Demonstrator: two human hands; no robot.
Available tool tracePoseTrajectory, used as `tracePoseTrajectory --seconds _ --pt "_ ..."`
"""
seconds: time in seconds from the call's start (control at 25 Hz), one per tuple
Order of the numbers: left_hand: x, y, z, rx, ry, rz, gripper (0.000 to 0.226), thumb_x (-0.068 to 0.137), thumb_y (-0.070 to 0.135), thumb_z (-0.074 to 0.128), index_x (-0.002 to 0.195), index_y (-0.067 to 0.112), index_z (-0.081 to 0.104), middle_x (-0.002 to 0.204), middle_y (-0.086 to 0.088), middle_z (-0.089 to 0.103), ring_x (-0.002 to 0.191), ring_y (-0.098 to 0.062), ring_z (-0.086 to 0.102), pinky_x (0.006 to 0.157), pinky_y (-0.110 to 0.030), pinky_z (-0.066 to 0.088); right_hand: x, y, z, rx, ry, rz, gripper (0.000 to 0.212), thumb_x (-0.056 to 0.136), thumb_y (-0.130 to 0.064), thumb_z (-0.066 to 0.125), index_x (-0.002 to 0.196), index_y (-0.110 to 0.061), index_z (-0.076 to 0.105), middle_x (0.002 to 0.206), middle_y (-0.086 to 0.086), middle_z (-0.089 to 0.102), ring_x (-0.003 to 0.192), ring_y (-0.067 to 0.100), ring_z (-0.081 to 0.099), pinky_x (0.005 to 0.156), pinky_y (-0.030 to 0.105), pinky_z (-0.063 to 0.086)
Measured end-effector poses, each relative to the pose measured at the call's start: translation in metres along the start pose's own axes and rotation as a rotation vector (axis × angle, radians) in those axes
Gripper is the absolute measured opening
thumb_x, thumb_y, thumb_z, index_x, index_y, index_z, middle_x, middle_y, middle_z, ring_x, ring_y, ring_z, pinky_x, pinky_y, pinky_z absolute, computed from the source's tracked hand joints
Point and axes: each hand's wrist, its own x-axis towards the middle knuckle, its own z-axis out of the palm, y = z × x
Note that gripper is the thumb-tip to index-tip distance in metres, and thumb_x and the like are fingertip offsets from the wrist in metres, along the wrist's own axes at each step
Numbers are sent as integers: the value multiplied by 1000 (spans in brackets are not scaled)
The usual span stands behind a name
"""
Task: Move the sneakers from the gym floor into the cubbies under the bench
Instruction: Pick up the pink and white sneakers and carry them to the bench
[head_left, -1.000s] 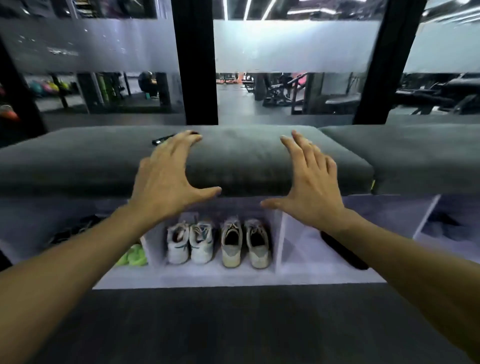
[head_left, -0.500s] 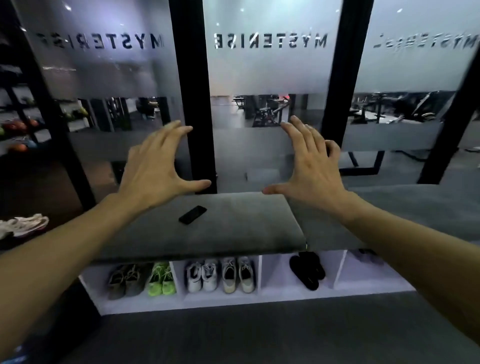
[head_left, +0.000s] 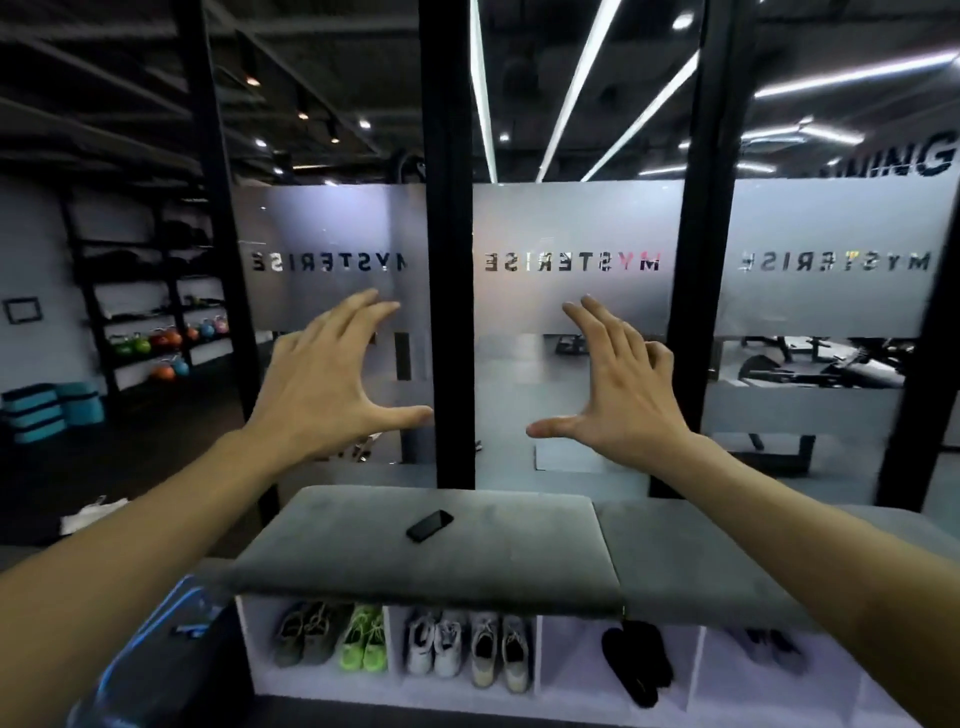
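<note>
Two hands are held up before the glass, nothing gripped: the left hand (head_left: 322, 384) with fingers spread wide, the right hand (head_left: 618, 384) likewise. Below, a phone (head_left: 429, 525) is seen lying on the bench (head_left: 415, 561). In the cubbies (head_left: 540, 654) beneath, grey sneakers (head_left: 306, 634), green sneakers (head_left: 364, 639), white sneakers (head_left: 435, 644), beige sneakers (head_left: 500, 654) and black shoes (head_left: 636, 660) are stored.

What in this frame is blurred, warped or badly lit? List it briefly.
Head view: wide-angle warp bends the black posts and stretches both forearms at the edges; ceiling light strips flare bright while the shelving at far left sits in gloom; the shoes in the cubbies are soft and dim; the left hand and right hand are fairly sharp; the left corner smears.
</note>
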Motion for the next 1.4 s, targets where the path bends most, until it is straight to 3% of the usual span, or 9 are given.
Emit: tracePoseTrajectory --seconds 0.32,0.44,0.64,0.88,1.12,1.4 --pt "-78 -3 -110 246 -50 -126 101 59 86 48 142 35 22 153 6 23 134 -20 32 104 -51 30 -22 -68 -49 188 -84 -170 115 53 -77 66 144 -34 11 154 -8 14 137 20 22 107 50 20" --pt "-106 -21 -150 292 -102 -208 102 55 90 41 141 39 21 153 6 21 134 -22 33 104 -52 29 -27 -106 -46 191 -129 -239 114 52 -82 62 144 -37 10 155 -10 12 138 18 20 106 51 15" --pt "-157 -63 -202 387 -143 -338 101 55 89 48 139 43 18 153 7 19 133 -22 34 104 -53 29 -22 -179 -34 278 -188 -341 118 50 -82 63 144 -38 6 155 -10 9 139 20 17 107 51 20" --pt "-223 -141 -254 441 -193 -442 103 58 85 52 143 40 16 155 7 13 136 -21 29 105 -50 28 -9 -295 -7 359 -213 -421 121 50 -80 66 144 -38 3 156 -10 7 139 20 16 107 55 21" --pt "-272 -265 -306 475 -206 -455 101 57 86 51 141 42 16 154 8 14 134 -21 32 105 -48 29 11 -436 28 372 -187 -428 119 52 -79 65 145 -38 3 156 -10 6 140 19 14 108 53 18" --pt "-294 -395 -323 432 -201 -474 101 58 84 53 141 41 17 154 9 16 134 -19 32 104 -48 30 51 -555 81 346 -197 -417 121 52 -79 65 146 -36 3 157 -8 6 140 20 15 108 55 17"
